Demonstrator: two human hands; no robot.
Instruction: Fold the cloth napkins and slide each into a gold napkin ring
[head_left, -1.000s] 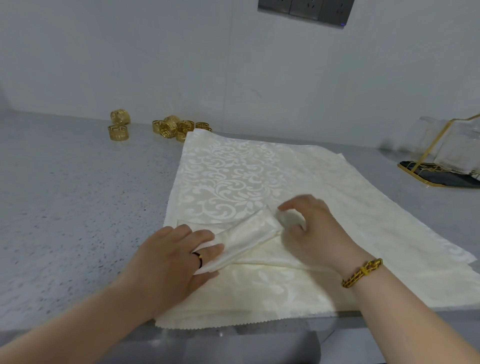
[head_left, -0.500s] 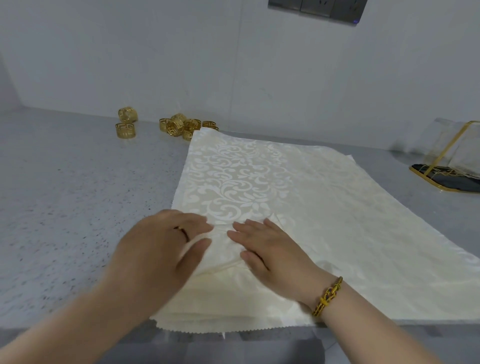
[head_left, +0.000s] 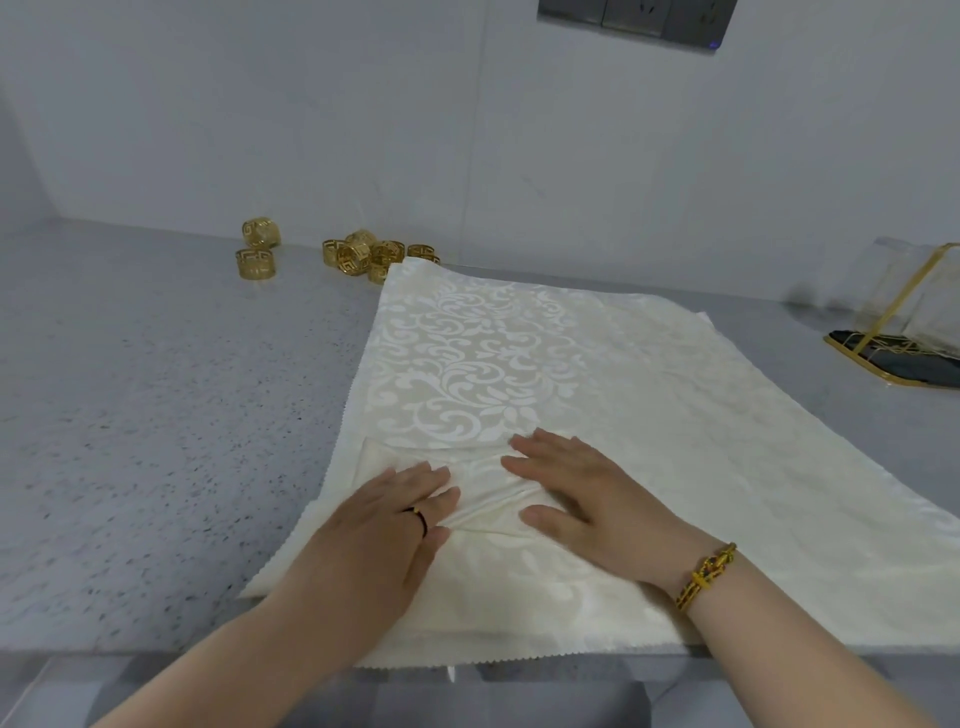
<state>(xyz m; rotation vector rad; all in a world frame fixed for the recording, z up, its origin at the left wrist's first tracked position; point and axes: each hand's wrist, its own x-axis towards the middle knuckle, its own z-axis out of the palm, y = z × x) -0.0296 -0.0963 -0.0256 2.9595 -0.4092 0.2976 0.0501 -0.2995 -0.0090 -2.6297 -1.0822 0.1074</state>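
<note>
Head view: nearest, the left hand and right hand lie flat, fingers straight and close together, pressing a folded flap of the cream patterned napkin. The napkin is spread on the grey speckled counter, its near edge overhanging. A braided bracelet circles the right wrist. Gold napkin rings cluster at the napkin's far left corner. Far right stands a gold-framed rack, with wall sockets above.

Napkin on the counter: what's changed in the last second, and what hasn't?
The left hand let go of the raised flap and the right hand uncurled its fingers; both now lie flat, pressing the fold down on the napkin. The gold napkin rings by the wall stayed put.
</note>
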